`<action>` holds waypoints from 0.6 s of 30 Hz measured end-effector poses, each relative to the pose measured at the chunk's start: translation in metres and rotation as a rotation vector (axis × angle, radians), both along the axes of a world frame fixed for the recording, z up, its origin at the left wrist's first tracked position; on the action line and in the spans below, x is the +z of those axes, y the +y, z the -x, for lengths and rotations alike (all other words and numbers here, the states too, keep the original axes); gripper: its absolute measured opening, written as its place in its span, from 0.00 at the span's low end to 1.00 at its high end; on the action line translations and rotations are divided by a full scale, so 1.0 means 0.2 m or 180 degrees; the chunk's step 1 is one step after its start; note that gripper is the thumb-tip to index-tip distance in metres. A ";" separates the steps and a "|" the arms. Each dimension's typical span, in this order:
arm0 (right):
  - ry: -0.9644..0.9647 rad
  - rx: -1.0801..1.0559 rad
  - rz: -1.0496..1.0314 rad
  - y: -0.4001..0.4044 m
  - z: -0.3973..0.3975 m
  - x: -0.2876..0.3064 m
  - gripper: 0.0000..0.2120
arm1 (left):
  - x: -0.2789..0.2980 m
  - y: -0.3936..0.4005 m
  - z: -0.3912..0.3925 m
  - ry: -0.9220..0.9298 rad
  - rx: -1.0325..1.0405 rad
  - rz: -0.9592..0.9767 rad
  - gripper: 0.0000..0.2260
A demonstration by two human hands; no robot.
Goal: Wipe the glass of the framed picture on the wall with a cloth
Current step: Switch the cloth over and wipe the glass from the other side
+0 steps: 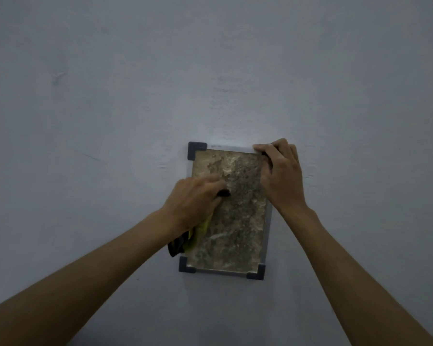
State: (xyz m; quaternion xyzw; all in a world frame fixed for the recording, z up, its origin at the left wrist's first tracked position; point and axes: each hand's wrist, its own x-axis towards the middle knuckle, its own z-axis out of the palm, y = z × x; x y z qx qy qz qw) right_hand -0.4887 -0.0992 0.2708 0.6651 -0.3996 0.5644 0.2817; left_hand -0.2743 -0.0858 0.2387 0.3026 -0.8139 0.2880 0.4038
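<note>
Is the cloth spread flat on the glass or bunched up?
Bunched. The cloth is crumpled under the left hand on the glass, its yellow and black folds hanging out below the palm.

A plain, pale grey-blue painted wall point(110, 71) is filling the whole view, showing faint scuffs and a small dent at upper left. Dim, even light is falling across it, possibly brightening slightly toward the middle.
</note>
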 end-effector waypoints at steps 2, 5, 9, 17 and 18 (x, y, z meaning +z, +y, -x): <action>-0.0002 0.0008 0.0001 0.00 -0.01 -0.01 0.12 | -0.03 0.00 -0.01 -0.0026 0.0118 0.0068 0.06; 0.0001 0.0024 -0.0036 0.00 -0.01 -0.01 0.12 | 0.04 -0.01 0.00 0.0611 0.0226 0.0152 0.07; 0.0027 0.0034 -0.0065 0.00 0.00 0.00 0.13 | 0.15 -0.04 0.01 0.0940 0.0075 0.0023 0.07; -0.0003 0.0032 -0.0005 0.00 -0.01 -0.01 0.12 | 0.13 -0.01 0.01 0.0353 0.0314 0.0159 0.09; 0.0001 0.0043 -0.0023 0.00 -0.02 -0.01 0.12 | 0.16 -0.01 0.00 0.0657 0.0328 0.0219 0.08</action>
